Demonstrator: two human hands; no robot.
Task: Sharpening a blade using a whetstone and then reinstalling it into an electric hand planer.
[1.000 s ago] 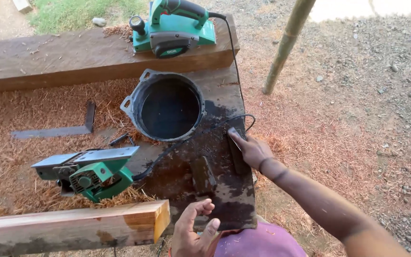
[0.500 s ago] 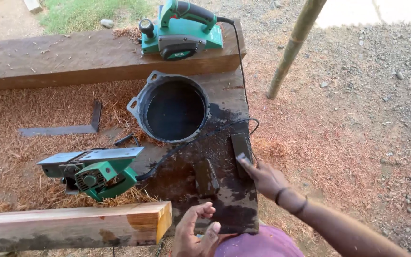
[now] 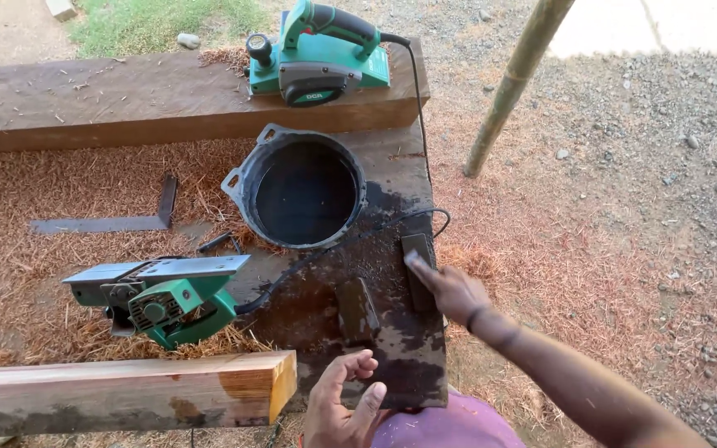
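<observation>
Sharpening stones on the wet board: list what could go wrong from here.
1. The right hand rests on the long stone near the board's edge; on the wet surface it might slide off.
2. The cord runs right past that stone, so moving the stone may snag it.
3. The overturned planer lies sole-up close by; a reaching left hand could brush its blade area.
</observation>
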